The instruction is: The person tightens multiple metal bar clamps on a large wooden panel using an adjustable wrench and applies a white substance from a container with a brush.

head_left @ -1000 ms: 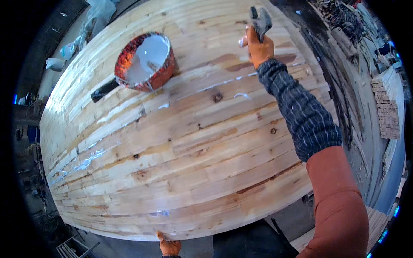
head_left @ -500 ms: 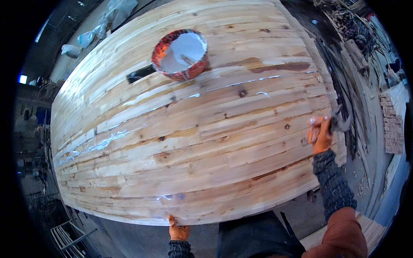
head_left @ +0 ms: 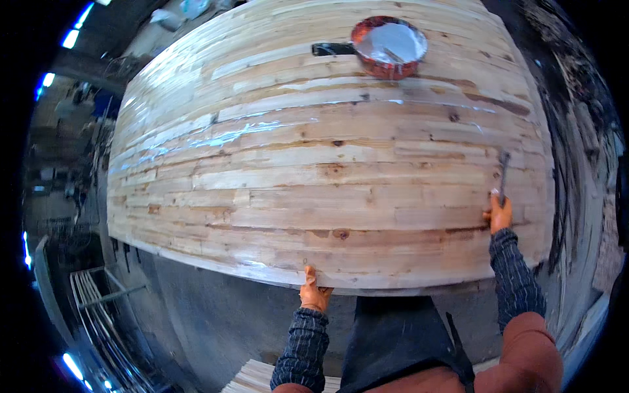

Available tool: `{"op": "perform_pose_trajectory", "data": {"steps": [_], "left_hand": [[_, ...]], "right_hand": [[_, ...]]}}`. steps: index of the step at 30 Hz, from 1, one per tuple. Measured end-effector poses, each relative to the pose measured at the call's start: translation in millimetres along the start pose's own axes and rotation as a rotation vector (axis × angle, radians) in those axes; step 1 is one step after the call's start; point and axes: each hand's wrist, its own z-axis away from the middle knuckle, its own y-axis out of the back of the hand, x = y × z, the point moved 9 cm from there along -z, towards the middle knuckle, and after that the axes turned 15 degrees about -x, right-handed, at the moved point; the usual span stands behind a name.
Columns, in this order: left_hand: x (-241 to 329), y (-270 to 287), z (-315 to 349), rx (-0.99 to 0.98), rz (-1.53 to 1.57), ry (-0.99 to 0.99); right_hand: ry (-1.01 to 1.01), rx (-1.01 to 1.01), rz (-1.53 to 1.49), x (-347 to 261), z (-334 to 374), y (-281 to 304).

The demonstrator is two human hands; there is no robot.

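A wide panel of glued wooden strips (head_left: 295, 213) spreads out before me, with wet white streaks across it. At its near edge my left hand (head_left: 316, 296) is closed, thumb on top and the other fingers hidden below the rim. My right hand (head_left: 500, 213), over the panel's right part, is wrapped round a slim metal tool (head_left: 503, 171) with a small wider head pointing away from me. Blur hides its exact kind. On the far part of the panel stands a red pot (head_left: 393, 68) with a black handle, holding white liquid and a stick-like thing.
Dark strips and scrap wood (head_left: 576, 131) lie beyond the panel's right edge. A metal rack (head_left: 98, 295) stands on the floor at lower left. Stacked wooden strips (head_left: 252, 376) are low by my left arm. White bags (head_left: 167, 19) sit at the far left.
My view has shifted, so the panel and pot appear farther right and up. My right hand has come in from the panel's right edge, the tool now pointing away. My left hand keeps to the near edge.
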Motion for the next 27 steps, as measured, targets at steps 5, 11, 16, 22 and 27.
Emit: {"op": "perform_pose_trajectory", "data": {"steps": [5,11,16,22,27], "left_hand": [[-12.4,-1.1,-11.6,-0.143,0.074,0.073],[-11.1,2.2,-13.6,-0.194,-0.115,0.186],[-8.9,14.1,-9.6,-0.078,-0.267,0.220],[-112.8,-58.9,43.7,-0.329,-0.509,0.408],[-318.9,-170.0,133.4,-0.589,-0.642,0.585]], "right_hand": [[0.044,-0.098,0.071,-0.2,61.4,-48.1],[0.298,-0.060,0.610,-60.2,158.7,-29.9],[0.256,0.117,0.474,-32.4,230.4,92.3],[0.191,0.331,0.419,50.4,314.8,281.1],[0.083,0.335,0.243,103.3,358.7,438.8]]}}
